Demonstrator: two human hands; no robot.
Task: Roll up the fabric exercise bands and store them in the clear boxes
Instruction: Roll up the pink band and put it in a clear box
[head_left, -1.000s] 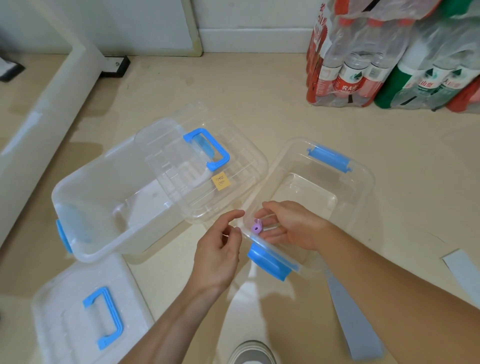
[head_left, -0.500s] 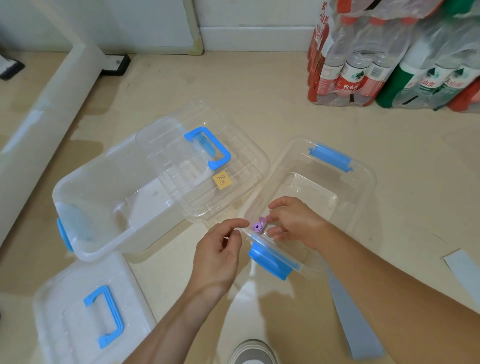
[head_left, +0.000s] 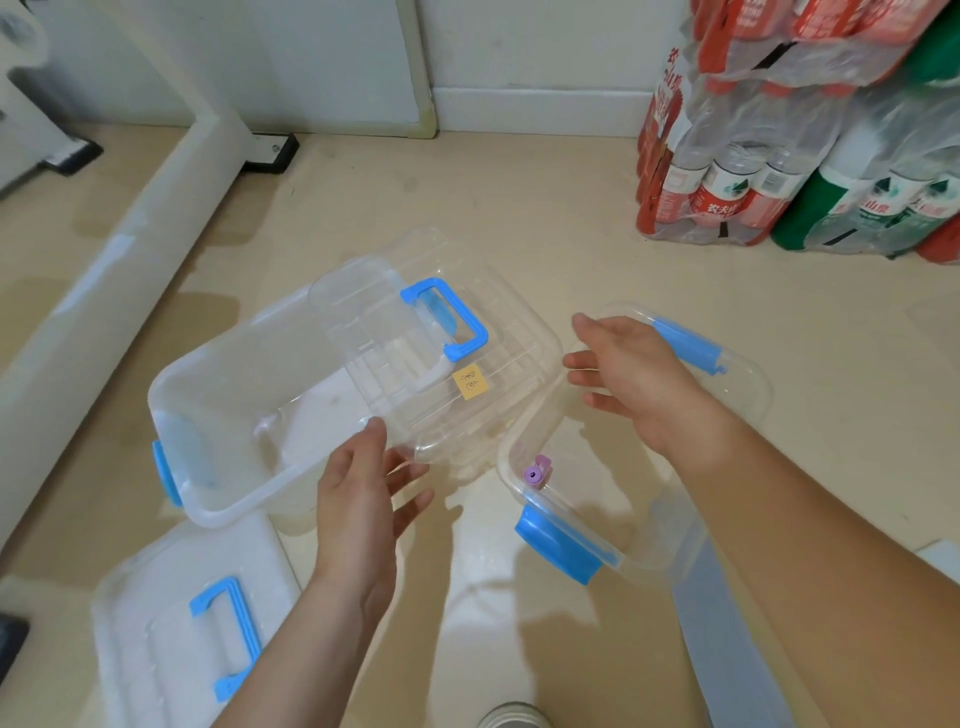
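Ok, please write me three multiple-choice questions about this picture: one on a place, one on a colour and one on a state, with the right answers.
1. Where does the purple roll lie?
A) inside the right clear box
B) on the bare floor
C) inside the left box

2. What colour is the sticker on the lid?
A) green
B) yellow
C) white

3. How is the right hand?
A) closed in a fist
B) pinching the roll
C) open, holding nothing

Answers:
1 A: the roll sits in the box's near corner.
2 B: it is a yellow square by the blue handle.
3 C: the fingers are spread above the box.
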